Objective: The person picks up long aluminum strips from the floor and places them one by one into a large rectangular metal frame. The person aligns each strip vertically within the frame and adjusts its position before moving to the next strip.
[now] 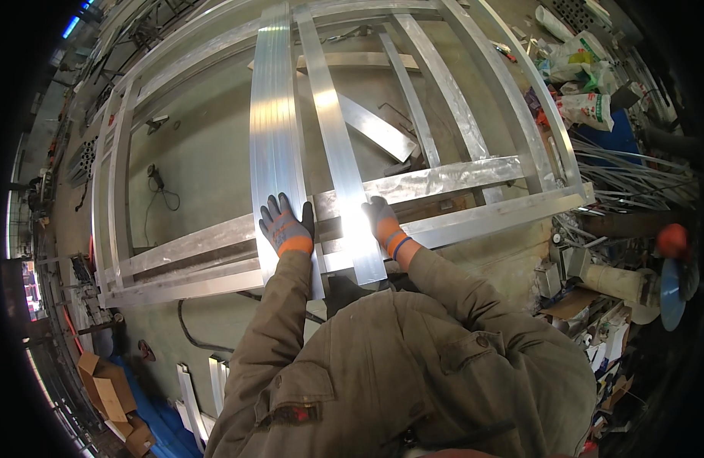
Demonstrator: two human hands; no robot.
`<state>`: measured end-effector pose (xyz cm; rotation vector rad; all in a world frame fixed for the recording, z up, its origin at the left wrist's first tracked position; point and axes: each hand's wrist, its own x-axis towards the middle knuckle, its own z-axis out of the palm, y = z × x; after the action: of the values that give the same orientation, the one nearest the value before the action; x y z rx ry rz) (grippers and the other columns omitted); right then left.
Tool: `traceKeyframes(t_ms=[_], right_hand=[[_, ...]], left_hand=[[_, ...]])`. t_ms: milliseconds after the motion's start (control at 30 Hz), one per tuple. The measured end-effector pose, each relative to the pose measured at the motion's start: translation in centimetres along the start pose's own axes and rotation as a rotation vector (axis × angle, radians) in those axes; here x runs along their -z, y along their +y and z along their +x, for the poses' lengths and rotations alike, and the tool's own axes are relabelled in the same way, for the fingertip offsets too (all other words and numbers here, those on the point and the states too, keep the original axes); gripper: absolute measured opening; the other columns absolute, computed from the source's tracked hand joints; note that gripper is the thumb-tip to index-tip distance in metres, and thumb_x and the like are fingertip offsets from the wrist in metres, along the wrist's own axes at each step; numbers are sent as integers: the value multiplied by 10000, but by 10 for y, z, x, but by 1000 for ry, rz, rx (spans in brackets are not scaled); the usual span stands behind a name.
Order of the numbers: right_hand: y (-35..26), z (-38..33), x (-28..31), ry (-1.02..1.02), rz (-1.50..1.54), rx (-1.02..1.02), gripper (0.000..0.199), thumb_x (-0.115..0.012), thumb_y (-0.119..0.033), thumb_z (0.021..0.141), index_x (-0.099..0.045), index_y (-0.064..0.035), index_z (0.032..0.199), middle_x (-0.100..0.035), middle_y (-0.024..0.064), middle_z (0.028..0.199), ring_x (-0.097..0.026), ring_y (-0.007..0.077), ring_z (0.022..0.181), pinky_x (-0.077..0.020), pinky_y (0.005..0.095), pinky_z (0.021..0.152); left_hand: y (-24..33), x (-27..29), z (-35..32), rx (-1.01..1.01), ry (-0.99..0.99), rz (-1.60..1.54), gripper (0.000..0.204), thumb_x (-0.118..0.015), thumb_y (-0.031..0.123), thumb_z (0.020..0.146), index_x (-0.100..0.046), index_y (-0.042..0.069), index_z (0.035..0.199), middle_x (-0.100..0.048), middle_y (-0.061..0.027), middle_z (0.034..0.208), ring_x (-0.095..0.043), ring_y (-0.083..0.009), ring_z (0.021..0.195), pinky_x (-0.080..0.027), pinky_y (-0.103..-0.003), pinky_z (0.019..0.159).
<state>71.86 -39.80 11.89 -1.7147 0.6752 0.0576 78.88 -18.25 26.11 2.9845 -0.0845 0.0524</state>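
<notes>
My left hand (288, 227), in a grey and orange work glove, lies flat with fingers apart on the near end of a wide ribbed aluminium plank (276, 130). My right hand (385, 221), gloved the same way, has its fingers curled on the right edge of a narrower aluminium bar (330, 122). A gap separates the plank and the bar, which run away from me side by side. Both lie across the near rails of a large aluminium frame (497, 211). The undersides of plank and bar are hidden.
Inside the frame, a short aluminium piece (378, 130) lies slanted. A corded power tool (155, 179) is on the floor to the left. Thin metal strips (611, 172) and white bags (584, 111) crowd the right side. Cardboard boxes (107, 385) stand at lower left.
</notes>
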Motion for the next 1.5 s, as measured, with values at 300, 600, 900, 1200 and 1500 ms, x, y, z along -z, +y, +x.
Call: traceKeyframes(t_ms=[300, 600, 900, 1200, 1500], right_hand=[[-117, -27, -16, 45, -747, 22, 1239, -860, -474, 819, -145, -74, 1749, -199, 327, 1759, -447, 504, 1513, -441, 510, 1224], [-72, 13, -2, -215, 6, 104, 1160, -869, -486, 840, -280, 63, 1674, -552, 297, 1561, -536, 375, 1470, -472, 414, 1186], [-73, -7, -4, -27, -142, 138, 1073, -922, -473, 772, -401, -2, 1583, -625, 249, 1476, -626, 396, 1366, -529, 448, 1116], [-70, -34, 18, 10, -150, 78, 1110, -970, -405, 762, -388, -23, 1626, -643, 276, 1479, -623, 441, 1372, -526, 499, 1123], [-44, -40, 27, 161, -150, 167, 1086, -938, -471, 813, -393, -45, 1651, -643, 280, 1454, -606, 431, 1368, -505, 479, 1137]], left_hand=[[-1, -5, 0, 11, 17, 8, 776, -626, 612, 1013, -545, 132, 1617, -439, -171, 1722, -364, -427, 1595, -248, -569, 1322], [0, 0, 2, 40, -36, 13, 792, -594, 612, 1019, -529, 111, 1629, -426, -180, 1732, -344, -434, 1611, -206, -553, 1343], [-1, -2, 1, 20, -16, -9, 782, -582, 608, 1027, -536, 103, 1623, -447, -185, 1715, -351, -433, 1606, -213, -556, 1335], [2, 2, 0, 25, -20, -19, 765, -594, 604, 1026, -558, 106, 1605, -447, -170, 1715, -354, -432, 1600, -216, -549, 1338], [3, 5, -1, 36, -23, -12, 759, -605, 597, 1030, -554, 106, 1606, -432, -159, 1730, -340, -419, 1610, -217, -545, 1343]])
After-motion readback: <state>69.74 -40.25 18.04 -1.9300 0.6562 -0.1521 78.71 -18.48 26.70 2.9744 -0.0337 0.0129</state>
